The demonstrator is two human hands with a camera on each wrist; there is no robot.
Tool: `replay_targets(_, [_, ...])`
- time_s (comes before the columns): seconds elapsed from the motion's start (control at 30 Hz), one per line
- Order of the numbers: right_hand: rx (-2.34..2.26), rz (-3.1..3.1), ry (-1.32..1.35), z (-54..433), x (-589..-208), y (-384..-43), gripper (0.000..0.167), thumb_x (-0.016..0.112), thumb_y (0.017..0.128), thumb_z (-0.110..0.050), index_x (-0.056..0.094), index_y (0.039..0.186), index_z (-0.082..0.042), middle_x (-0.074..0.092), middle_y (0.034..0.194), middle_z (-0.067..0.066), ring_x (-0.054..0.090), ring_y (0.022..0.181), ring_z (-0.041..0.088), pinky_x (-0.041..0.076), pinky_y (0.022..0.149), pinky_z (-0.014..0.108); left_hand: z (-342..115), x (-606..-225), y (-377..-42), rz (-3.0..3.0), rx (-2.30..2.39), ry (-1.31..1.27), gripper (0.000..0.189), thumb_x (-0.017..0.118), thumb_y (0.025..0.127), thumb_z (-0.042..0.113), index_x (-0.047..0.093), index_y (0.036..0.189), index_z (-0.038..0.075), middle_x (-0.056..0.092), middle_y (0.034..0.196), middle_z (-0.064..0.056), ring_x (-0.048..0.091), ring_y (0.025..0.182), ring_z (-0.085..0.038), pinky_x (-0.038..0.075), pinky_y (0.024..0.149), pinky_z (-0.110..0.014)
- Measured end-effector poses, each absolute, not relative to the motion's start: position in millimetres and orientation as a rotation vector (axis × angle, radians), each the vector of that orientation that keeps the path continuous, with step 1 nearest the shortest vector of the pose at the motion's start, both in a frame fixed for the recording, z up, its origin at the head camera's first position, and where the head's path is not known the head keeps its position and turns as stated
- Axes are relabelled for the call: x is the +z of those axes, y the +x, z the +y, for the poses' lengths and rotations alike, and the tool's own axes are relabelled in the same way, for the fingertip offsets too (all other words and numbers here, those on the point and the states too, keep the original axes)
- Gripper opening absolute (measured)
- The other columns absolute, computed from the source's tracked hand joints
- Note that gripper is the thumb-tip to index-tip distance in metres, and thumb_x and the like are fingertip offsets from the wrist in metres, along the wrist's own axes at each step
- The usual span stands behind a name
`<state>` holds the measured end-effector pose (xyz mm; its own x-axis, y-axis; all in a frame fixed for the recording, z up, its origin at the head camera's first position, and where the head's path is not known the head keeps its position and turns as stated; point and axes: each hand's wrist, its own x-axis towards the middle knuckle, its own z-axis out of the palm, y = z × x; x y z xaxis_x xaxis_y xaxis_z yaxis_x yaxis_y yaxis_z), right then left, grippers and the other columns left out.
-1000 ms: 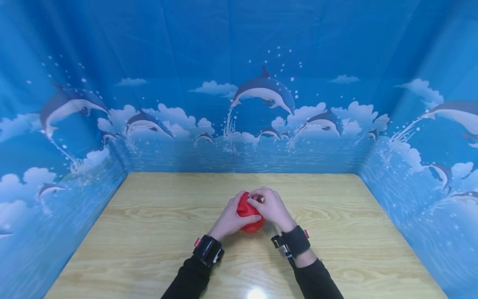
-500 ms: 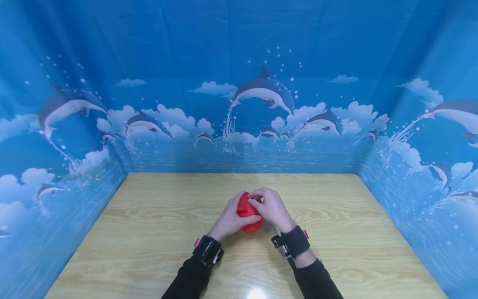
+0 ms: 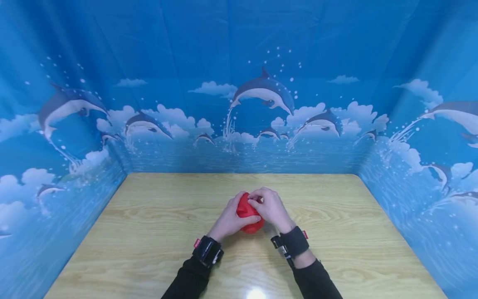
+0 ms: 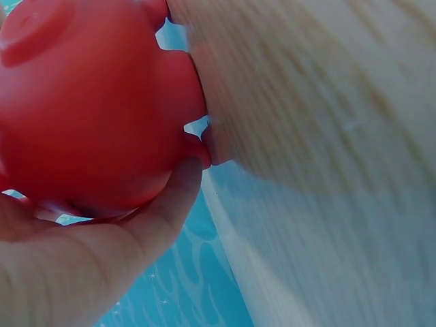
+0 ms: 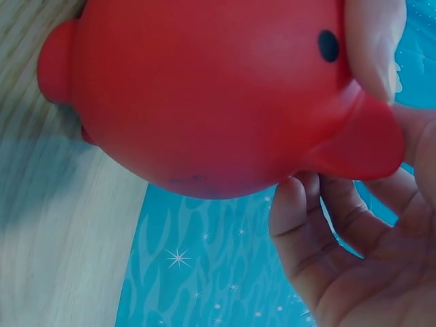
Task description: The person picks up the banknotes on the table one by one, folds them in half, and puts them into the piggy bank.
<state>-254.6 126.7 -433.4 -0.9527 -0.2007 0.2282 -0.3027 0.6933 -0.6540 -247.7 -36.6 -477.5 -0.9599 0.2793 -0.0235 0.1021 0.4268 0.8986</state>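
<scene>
A red piggy bank with a smooth round body stands on its short feet on the wooden table. My left hand grips it from the left, thumb across the near side and fingers reaching over the far side. My right hand curls over the top from the right, thumb and index finger close together. In the right wrist view a black eye and an ear show, with right-hand fingers curled around the ear. I cannot tell if something small lies between the right fingertips.
A blue curtain printed with dolphins and clouds encloses the table at the back and both sides. Black wristbands with small cameras sit on both wrists, below black sleeves. A bright light reflection lies at the table's near edge.
</scene>
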Motion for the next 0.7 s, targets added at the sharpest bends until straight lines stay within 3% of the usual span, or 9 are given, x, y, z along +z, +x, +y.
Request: replay_targets(0.7, [1.127,-2.715,0.368,125.3,-434.9,-254.8,0.012,0.077,0.085,-0.014,0.078,0.097,-0.014,0.069,0.088,-0.002,0.057,0.075,0.011,0.051,0.062,0.026,-36.3,-481.5,-250.9,2.521,1.52,0.32,0.106,0.083,0.069,0.055,0.026,0.153,0.026,0.046,0.138,-0.004,0.05,0.12,-0.025,0.057,0.083,-0.041])
